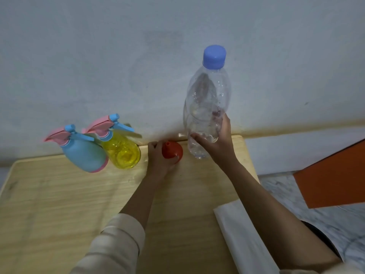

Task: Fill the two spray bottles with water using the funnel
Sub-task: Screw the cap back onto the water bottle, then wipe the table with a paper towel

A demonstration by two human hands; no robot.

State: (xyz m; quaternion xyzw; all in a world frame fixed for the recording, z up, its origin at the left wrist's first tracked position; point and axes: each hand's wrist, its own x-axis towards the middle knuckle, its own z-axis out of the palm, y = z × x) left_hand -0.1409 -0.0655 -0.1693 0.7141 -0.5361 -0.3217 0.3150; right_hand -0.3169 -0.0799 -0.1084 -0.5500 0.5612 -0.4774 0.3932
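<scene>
Two spray bottles stand at the back of the wooden table [59, 194], near the wall: a blue one [84, 153] on the left and a clear yellow one [122, 151] beside it, both with pink and blue spray heads on. To their right a red funnel [172, 149] sits upside down on the table, spout up, and my left hand [160, 157] is closed around it. My right hand [217, 141] grips the lower part of a tall clear water bottle [207, 99] with its blue cap [214, 56] on, standing upright at the table's back right.
A grey wall rises just behind the table. White paper or cloth [243, 238] lies over the table's near right edge. An orange box [333, 178] sits on the marbled floor to the right.
</scene>
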